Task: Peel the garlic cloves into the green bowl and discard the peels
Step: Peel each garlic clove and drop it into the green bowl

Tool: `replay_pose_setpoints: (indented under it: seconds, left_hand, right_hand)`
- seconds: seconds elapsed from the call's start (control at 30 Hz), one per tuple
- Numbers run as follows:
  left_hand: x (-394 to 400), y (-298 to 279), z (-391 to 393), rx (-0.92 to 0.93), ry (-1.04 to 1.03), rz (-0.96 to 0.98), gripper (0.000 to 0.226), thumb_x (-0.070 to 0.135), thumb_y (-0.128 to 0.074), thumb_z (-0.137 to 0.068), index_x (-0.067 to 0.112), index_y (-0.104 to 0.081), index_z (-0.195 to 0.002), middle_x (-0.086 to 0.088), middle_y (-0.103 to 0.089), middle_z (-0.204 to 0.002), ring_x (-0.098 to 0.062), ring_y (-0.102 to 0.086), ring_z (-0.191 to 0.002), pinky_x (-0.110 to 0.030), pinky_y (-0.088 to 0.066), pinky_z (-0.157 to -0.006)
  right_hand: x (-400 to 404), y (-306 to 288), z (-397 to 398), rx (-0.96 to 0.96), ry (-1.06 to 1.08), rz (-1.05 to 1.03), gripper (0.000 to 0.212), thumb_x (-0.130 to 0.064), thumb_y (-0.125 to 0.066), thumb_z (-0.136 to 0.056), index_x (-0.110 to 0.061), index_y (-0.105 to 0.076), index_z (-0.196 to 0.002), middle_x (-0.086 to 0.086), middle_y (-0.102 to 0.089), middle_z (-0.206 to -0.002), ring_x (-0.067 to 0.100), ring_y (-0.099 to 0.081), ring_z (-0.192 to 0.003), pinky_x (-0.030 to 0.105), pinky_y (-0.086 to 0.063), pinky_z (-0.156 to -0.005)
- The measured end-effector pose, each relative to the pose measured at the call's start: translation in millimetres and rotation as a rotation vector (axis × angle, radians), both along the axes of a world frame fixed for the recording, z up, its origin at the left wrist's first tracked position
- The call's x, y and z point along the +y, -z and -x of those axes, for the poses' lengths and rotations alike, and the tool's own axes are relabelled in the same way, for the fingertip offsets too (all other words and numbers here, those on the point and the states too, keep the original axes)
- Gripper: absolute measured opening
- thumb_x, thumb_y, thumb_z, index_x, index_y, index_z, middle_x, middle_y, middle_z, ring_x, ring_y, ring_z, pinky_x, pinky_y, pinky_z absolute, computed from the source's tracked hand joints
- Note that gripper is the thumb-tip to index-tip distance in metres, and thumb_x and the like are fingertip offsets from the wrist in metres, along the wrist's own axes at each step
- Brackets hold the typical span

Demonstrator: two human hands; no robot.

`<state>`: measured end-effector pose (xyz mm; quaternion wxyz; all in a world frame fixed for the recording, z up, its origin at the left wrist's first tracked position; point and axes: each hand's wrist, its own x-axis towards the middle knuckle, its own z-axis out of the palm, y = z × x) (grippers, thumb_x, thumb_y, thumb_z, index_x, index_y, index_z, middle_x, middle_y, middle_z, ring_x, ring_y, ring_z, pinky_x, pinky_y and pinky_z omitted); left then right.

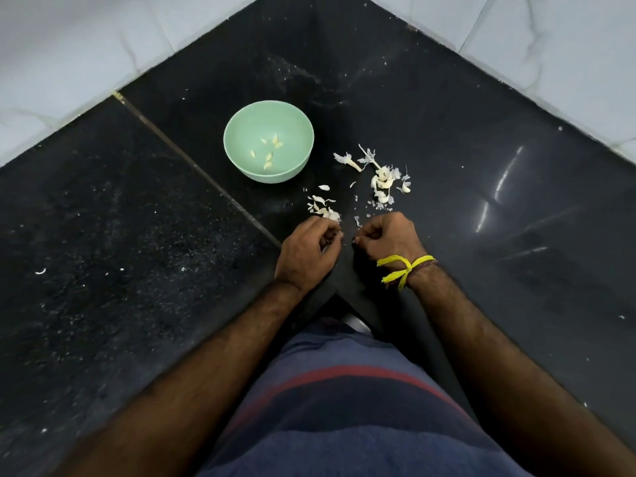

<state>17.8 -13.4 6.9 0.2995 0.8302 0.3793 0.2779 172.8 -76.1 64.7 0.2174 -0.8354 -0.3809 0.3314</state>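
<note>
The green bowl (268, 142) stands on the black counter and holds several peeled garlic cloves (268, 151). To its right lie unpeeled garlic cloves mixed with papery skin (383, 182). A smaller heap of white peels (321, 208) lies just beyond my left hand (308, 251). My left hand's fingers are curled, and a small garlic piece shows at the fingertips. My right hand (390, 241) is beside it, fingers curled inward, thumb tip close to the left fingertips; what it holds is hidden.
The black stone counter (481, 166) forms an inner corner with white tiled walls (69, 46) behind. A seam (192, 166) crosses the counter left of the bowl. Small peel scraps dot the surface. A yellow thread is tied round my right wrist.
</note>
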Motion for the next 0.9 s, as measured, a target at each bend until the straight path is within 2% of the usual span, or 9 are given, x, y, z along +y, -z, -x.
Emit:
replay_pose_setpoints:
  seconds: [0.13, 0.3, 0.43, 0.57, 0.7, 0.77, 0.9]
  left_hand:
    - [1, 1, -1, 0.0, -0.002, 0.007, 0.008, 0.016, -0.069, -0.088, 0.012, -0.068, -0.094, 0.0, -0.062, -0.088, -0.019, -0.06, -0.078, -0.035, -0.053, -0.072]
    - [0, 1, 0, -0.017, -0.004, 0.019, 0.006, 0.015, -0.07, -0.088, 0.011, -0.069, -0.093, 0.001, -0.063, -0.087, -0.018, -0.06, -0.077, -0.036, -0.053, -0.071]
    - [1, 3, 0, -0.028, 0.0, 0.039, 0.004, 0.013, -0.07, -0.088, 0.011, -0.069, -0.09, 0.001, -0.063, -0.087, -0.016, -0.06, -0.075, -0.036, -0.054, -0.069]
    - [2, 2, 1, -0.033, 0.014, 0.05, 0.004, 0.014, -0.069, -0.088, 0.011, -0.069, -0.091, 0.001, -0.063, -0.087, -0.016, -0.06, -0.075, -0.037, -0.053, -0.068]
    - [3, 5, 0, -0.036, 0.007, 0.051, 0.005, 0.015, -0.068, -0.088, 0.011, -0.069, -0.091, 0.0, -0.064, -0.088, -0.017, -0.06, -0.076, -0.037, -0.054, -0.068]
    - [2, 6, 0, -0.023, 0.014, 0.045, 0.007, 0.015, -0.068, -0.088, 0.011, -0.069, -0.093, 0.0, -0.064, -0.088, -0.017, -0.059, -0.077, -0.037, -0.054, -0.069]
    - [3, 7, 0, 0.012, 0.008, 0.034, 0.008, 0.02, -0.067, -0.088, 0.013, -0.068, -0.092, 0.001, -0.062, -0.088, -0.02, -0.06, -0.08, -0.038, -0.053, -0.07]
  right_hand:
    - [0, 1, 0, 0.012, 0.019, 0.0, 0.003, -0.01, -0.077, -0.08, -0.013, -0.077, -0.081, 0.0, -0.068, -0.071, 0.012, -0.065, -0.073, 0.017, -0.045, -0.067]
    - [6, 3, 1, 0.014, 0.063, 0.05, 0.002, -0.007, -0.076, -0.079, -0.009, -0.077, -0.08, 0.003, -0.071, -0.077, 0.012, -0.064, -0.076, 0.019, -0.047, -0.068]
    - [10, 8, 6, 0.003, 0.098, 0.106, 0.015, -0.005, -0.072, -0.078, -0.017, -0.07, -0.069, 0.007, -0.07, -0.081, 0.017, -0.065, -0.074, 0.021, -0.047, -0.065]
    - [16, 7, 9, -0.046, 0.112, 0.15, 0.021, -0.007, -0.068, -0.076, -0.022, -0.062, -0.061, 0.011, -0.07, -0.089, 0.024, -0.066, -0.082, 0.026, -0.054, -0.071]
    - [21, 4, 16, -0.084, 0.107, 0.206, 0.007, -0.011, -0.067, -0.076, -0.015, -0.07, -0.081, 0.014, -0.068, -0.098, 0.03, -0.065, -0.089, 0.031, -0.056, -0.076]
    - [22, 3, 21, -0.129, 0.105, 0.228, 0.016, -0.012, -0.065, -0.076, -0.011, -0.069, -0.092, 0.016, -0.064, -0.103, 0.035, -0.063, -0.093, 0.035, -0.056, -0.079]
    - [21, -4, 31, -0.249, 0.043, 0.212, 0.017, -0.014, -0.064, -0.081, -0.004, -0.062, -0.094, 0.019, -0.062, -0.101, 0.039, -0.061, -0.095, 0.039, -0.055, -0.08]
